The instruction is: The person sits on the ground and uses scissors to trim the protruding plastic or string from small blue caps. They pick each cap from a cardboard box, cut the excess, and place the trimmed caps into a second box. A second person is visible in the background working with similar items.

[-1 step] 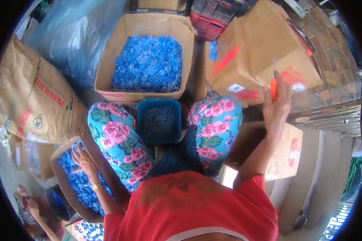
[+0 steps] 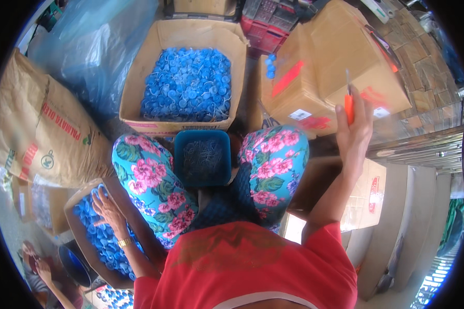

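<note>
My right hand [image 2: 354, 123] is raised on the right, closed round an orange-handled tool with a thin, pointed metal blade [image 2: 349, 107]. At the lower left, my left hand [image 2: 108, 212] rests among small blue plastic pieces [image 2: 105, 250] in a narrow cardboard box [image 2: 73, 226]. Its fingers are spread, and no piece shows plainly in its grip. Between my knees stands a dark blue square tub [image 2: 178, 159] with thin, pale, stringy scraps at the bottom. Beyond it, a large open carton [image 2: 131, 98] holds many round blue pieces with thin tails.
A closed carton [image 2: 340, 56] stands far right, with several blue pieces at its left edge. A brown paper sack [image 2: 46, 118] and clear plastic sheeting [image 2: 93, 46] fill the left. Another person's hand [image 2: 44, 270] shows lower left, near a black bucket [image 2: 77, 265].
The view has shifted slightly. Both hands keep nearly the same places, and the right one still holds the tool upright.
</note>
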A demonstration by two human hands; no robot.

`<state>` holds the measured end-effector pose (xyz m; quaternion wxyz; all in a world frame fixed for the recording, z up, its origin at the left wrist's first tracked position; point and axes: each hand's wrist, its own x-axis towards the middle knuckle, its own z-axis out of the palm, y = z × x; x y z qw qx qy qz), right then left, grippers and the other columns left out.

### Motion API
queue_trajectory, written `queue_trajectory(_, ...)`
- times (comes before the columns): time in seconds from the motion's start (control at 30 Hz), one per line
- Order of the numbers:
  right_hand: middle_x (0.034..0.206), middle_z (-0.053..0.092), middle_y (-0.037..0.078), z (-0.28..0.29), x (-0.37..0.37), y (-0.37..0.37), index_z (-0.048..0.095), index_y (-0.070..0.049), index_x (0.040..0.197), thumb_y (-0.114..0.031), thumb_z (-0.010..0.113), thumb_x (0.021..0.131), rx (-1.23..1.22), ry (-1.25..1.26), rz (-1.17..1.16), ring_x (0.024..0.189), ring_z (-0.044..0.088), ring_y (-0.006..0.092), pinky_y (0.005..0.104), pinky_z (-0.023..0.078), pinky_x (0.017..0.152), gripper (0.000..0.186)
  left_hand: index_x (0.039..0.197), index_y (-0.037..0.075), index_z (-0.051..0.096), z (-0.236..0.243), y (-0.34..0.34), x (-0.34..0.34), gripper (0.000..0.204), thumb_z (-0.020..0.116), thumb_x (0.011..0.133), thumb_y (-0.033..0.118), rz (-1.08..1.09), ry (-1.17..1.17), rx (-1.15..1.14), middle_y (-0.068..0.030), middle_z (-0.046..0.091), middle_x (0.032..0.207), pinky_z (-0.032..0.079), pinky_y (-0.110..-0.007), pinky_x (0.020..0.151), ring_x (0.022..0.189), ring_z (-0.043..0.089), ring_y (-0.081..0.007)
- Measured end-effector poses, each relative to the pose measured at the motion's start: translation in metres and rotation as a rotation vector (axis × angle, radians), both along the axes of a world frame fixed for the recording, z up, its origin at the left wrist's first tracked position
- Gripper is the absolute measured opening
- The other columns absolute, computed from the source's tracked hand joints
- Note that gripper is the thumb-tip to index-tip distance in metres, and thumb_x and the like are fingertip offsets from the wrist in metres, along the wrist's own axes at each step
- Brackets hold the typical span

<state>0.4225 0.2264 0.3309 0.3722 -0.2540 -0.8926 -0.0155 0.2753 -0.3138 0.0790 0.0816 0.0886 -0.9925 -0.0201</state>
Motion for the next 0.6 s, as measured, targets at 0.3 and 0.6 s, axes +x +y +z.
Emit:
queue_trajectory(0.3,0.107,0.056,0.018,0.104,-0.088,0.093,0.049,-0.013,0.127,-0.019,0.059,0.086,0.428,-0.352,-0.097,0.094,0.059,0.0354,0.0440,0.049,0.073,0.043,0.141,0.027,0.032,0.010,0.022,-0.003,0.069,0.059,0.082,0.048,0.112,-0.086,0.077,-0.0046,0.027,0.147,0.005,-0.083,0.087,0.132,0.030,-0.0329)
queue_trajectory(0.6,0.114,0.059,0.016,0.121,-0.115,0.187,0.053,-0.011,0.124,-0.038,0.042,0.095,0.399,-0.548,-0.122,0.105,0.054,0.0338,0.0424,0.043,0.087,0.041,0.143,0.030,0.031,-0.052,-0.030,-0.011,0.061,0.048,0.086,0.018,0.120,0.031,-0.197,-0.0001,0.037,0.143,0.027,-0.060,0.101,0.123,0.042,-0.0265)
